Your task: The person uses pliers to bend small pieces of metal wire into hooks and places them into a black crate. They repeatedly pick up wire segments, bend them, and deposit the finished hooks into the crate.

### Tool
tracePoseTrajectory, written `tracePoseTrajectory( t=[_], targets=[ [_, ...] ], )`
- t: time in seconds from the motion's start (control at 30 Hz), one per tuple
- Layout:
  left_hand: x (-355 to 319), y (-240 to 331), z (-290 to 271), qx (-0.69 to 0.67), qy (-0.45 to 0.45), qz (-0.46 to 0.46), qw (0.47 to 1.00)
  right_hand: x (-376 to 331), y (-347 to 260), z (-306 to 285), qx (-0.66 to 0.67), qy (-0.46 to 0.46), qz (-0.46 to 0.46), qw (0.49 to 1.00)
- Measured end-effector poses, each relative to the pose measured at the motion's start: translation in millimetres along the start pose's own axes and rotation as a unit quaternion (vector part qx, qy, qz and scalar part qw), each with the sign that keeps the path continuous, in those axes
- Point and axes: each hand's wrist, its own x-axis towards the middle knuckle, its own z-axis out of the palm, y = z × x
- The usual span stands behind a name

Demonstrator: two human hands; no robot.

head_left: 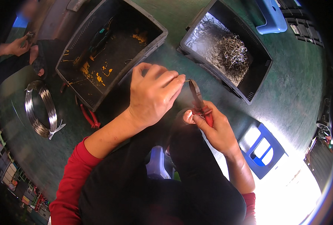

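Note:
My left hand [151, 93] is raised in front of me, its thumb and fingertips pinching a short bit of metal wire [188, 80]. Most of that wire is hidden by the fingers. Wrapped round the red handles of a pair of pliers [198, 100] is my right hand [219, 129]. The pliers' jaws point up and reach the wire's end beside my left fingertips; whether they grip it I cannot tell. A black crate [123, 48] with yellow-orange stains lies beyond my left hand. To the right, another black crate [262, 71] holds a heap of bent wire pieces [234, 50].
A coil of shiny wire [41, 108] lies on the green floor at left, near a red-handled tool [90, 114]. Another person's hand [19, 45] shows at the far left. Blue stools stand at right [264, 153] and upper right [272, 18].

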Motion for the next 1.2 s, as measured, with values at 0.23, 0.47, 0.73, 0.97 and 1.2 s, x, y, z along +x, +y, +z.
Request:
tracePoseTrajectory(
  t=[0.23,0.47,0.73,0.97,1.2],
  targets=[
    [-1.4,-6.6,-10.2,-0.366,-0.151,-0.382,0.835,2.0,4.7,-4.2,-0.007,0.017,-0.037,0.999],
    [-0.4,-9.7,-10.8,-0.624,-0.258,-0.476,0.563,4.1,5.8,-5.1,-0.001,0.028,-0.067,0.997],
    [3.4,9.6,-15.4,-0.646,-0.173,-0.49,0.559,11.4,12.7,2.0,-0.02,0.082,-0.091,0.992],
    [-2.2,13.9,-14.1,-0.649,-0.144,-0.515,0.542,14.3,15.6,10.2,-0.053,0.123,-0.125,0.983],
    [-5.5,15.3,-12.3,-0.659,-0.15,-0.527,0.516,16.2,21.5,13.3,-0.069,0.136,-0.139,0.978]
  ],
)
